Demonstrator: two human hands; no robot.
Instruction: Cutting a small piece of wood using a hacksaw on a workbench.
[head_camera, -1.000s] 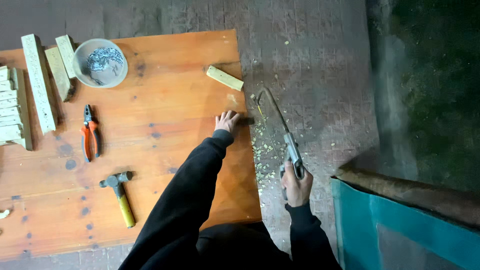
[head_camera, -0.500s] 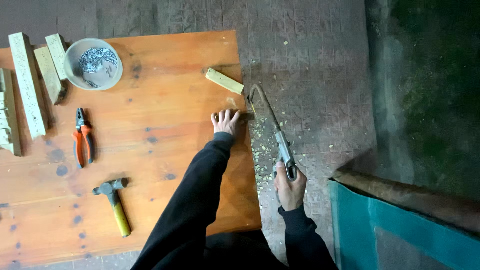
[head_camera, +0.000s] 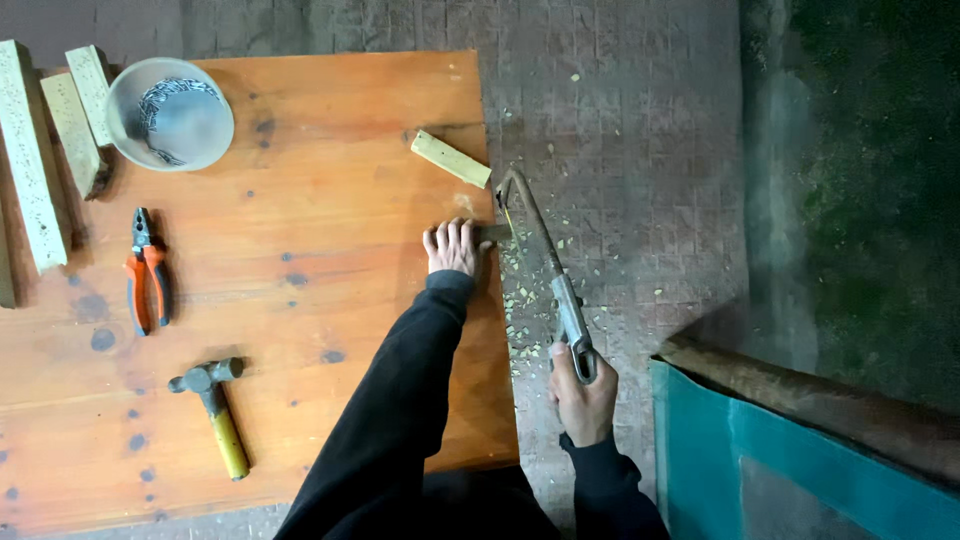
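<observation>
Right hand (head_camera: 583, 392) is off the table's right edge, near the near corner, fingers wrapped around the handle of a hacksaw (head_camera: 545, 265). The saw runs away from the person alongside that edge, above the brick floor (head_camera: 640, 130), its far end level with the workpiece. Sawdust and chips (head_camera: 525, 310) lie on the floor just beside the edge, under the saw.

Left hand (head_camera: 453, 246), in a black sleeve, lies flat, palm down, at the right edge of the table (head_camera: 330, 170), about midway along it. It presses on a small wooden piece (head_camera: 495, 233) whose end pokes out past the fingers and over the edge, meeting the saw blade. Most of that piece is hidden under the hand.

Toward the left near part of the table: a hammer (head_camera: 213, 408) with a yellow handle. Further on, near the left edge, orange-handled pliers (head_camera: 146, 275).

Beyond the left hand, close to the right edge, a short pale wood block (head_camera: 451, 159) lies at an angle.

Far left corner: a grey bowl (head_camera: 170, 113) holding a chain, just beside several pale wood strips (head_camera: 35, 150).

A teal panel (head_camera: 790, 470) stands off the table to the right.
</observation>
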